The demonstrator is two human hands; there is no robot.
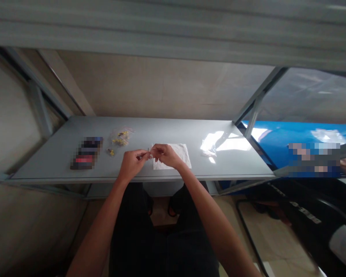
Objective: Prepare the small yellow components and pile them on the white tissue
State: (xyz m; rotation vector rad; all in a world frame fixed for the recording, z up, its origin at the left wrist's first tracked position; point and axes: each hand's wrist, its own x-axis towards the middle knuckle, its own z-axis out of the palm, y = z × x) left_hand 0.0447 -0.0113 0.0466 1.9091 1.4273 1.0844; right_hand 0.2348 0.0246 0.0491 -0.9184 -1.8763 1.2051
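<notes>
**Left hand (132,163) and right hand (165,154) meet at a small item (149,151) over the worktop (173,129)**

Both bare forearms come in across the near edge of the worktop and converge, the left slanting inward to the right, the right slanting inward to the left. The hands face each other, fingertips almost together, at about the middle of the worktop's length and closer to its near edge than to its far one.

The left thumb and forefinger are narrowed to a pinch on the small item, which is slim and too small to identify. The right fingers are bent and bunched beside it; whether they also grip it cannot be told. The item is located between the two sets of fingertips, by the left border of a white cloth (183,154). The right hand is above that cloth, covering part of it.

Toward the left edge lies a blurred-out dark object (86,154). Between it and the hands, a clear bag of yellow pieces (121,137) lies farther back, with a small yellow piece (111,152) just nearer the front. A clear plastic packet (209,148) lies toward the right edge, under glare.
</notes>
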